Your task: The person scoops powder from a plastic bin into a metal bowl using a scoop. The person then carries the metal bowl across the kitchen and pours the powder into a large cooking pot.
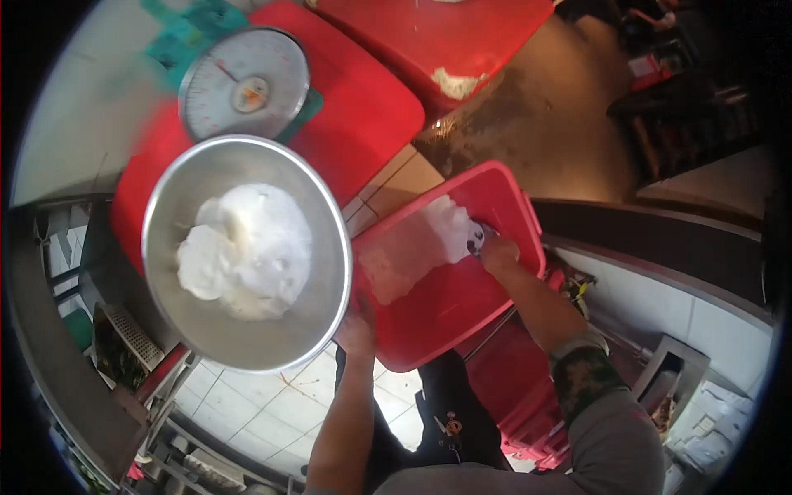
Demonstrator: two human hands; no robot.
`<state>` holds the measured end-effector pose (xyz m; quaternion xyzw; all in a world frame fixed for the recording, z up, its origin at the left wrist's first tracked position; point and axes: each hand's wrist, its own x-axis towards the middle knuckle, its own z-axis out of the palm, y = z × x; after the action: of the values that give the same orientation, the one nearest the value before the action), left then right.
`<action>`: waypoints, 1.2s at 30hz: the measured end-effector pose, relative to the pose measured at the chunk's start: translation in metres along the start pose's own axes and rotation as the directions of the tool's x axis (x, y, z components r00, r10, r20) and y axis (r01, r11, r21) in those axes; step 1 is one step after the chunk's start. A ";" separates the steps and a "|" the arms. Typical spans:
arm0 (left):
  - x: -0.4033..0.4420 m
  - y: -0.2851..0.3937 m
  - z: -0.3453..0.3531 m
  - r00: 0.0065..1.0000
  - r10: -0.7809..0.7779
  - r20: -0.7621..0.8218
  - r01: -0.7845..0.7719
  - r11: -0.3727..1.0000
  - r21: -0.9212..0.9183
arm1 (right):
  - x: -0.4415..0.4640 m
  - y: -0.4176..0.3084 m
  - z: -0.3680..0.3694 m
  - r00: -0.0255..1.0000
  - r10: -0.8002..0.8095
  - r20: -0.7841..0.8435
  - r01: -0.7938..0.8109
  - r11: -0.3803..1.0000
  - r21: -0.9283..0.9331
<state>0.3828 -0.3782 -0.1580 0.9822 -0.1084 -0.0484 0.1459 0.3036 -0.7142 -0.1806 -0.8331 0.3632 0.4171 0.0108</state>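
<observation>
A wide steel bowl (247, 346) with a heap of white powder (272, 247) in it stands in front of a round dial scale (245, 82). My left hand (356, 327) is at the bowl's lower right rim; its fingers are mostly hidden. On the right, my right hand (500, 252) is closed on a scoop (477, 238) inside a red tub (445, 318). White powder (450, 227) lies in the tub's far part, against the scoop.
The scale is on a red surface (363, 107) with a green bag (177, 37) behind it. Another red lid (412, 33) lies at the top. White floor tiles (264, 417) show below, and a person's arm (656, 18) at the top right.
</observation>
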 end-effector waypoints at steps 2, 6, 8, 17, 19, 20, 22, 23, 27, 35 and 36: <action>-0.009 -0.008 0.013 1.000 0.011 -0.023 -0.010 1.000 0.014 | 0.041 -0.015 0.040 1.000 0.019 0.024 -0.020 0.999 0.029; -0.006 -0.012 0.024 0.999 0.021 -0.025 -0.021 1.000 0.023 | 0.108 -0.047 0.072 0.988 -0.153 -0.002 0.153 0.988 -0.033; 0.006 0.003 0.003 0.998 -0.031 0.055 0.037 0.993 -0.110 | 0.124 -0.056 0.073 0.981 -0.189 -0.035 0.189 0.982 0.017; 0.012 0.007 -0.007 0.986 -0.115 0.122 0.142 0.960 -0.242 | 0.163 -0.059 0.104 0.894 -0.437 -0.101 0.444 0.894 0.060; 0.011 0.012 -0.006 0.983 -0.125 0.135 0.156 0.956 -0.250 | 0.169 -0.079 0.129 0.894 -0.426 0.139 0.441 0.892 -0.100; 0.009 0.010 -0.004 0.980 -0.138 0.143 0.170 0.954 -0.248 | 0.170 -0.084 0.134 0.875 -0.475 0.088 0.477 0.879 0.006; 0.012 0.003 -0.005 0.978 -0.154 0.143 0.183 0.957 -0.223 | 0.167 -0.100 0.144 0.838 -0.536 -0.101 0.537 0.780 0.322; 0.012 0.005 -0.007 0.976 -0.160 0.150 0.190 0.959 -0.211 | 0.166 -0.102 0.151 0.811 -0.537 -0.233 0.573 0.645 0.506; 0.008 0.006 -0.009 0.972 -0.176 0.155 0.210 0.947 -0.245 | 0.149 -0.108 0.161 0.682 -0.550 -0.482 0.705 0.322 0.631; 0.010 0.007 -0.005 0.980 -0.151 0.129 0.183 0.936 -0.299 | 0.132 -0.123 0.161 0.684 -0.719 -0.125 0.721 0.639 0.267; 0.012 0.009 -0.005 0.977 -0.160 0.142 0.197 0.932 -0.303 | 0.126 -0.119 0.145 0.663 -0.740 -0.108 0.738 0.624 0.257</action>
<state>0.3937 -0.3879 -0.1512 0.9475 -0.0176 -0.1347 0.2896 0.3255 -0.6552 -0.3976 -0.8964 0.0442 0.3237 0.2996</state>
